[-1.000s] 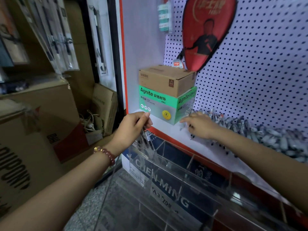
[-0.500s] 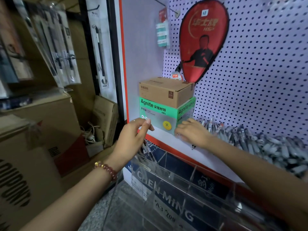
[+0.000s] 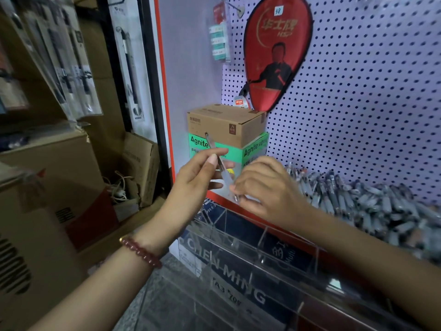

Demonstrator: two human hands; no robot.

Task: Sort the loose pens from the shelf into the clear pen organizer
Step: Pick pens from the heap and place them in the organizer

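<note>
In front of the green box (image 3: 253,151) the left hand (image 3: 195,180) and right hand (image 3: 269,192) have met, fingers (image 3: 211,161) pinching one pen (image 3: 225,177), seemingly next for the organizer (image 3: 238,235).

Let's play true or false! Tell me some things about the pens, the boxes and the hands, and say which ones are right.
1. The left hand and the right hand both hold one pen. True.
2. The brown cardboard box sits under the green Agnite box. False: it sits on top.
3. The bead bracelet is on the right wrist. False: it is on the left wrist.
4. A pile of pens lies to the right of the hands. True.
</note>
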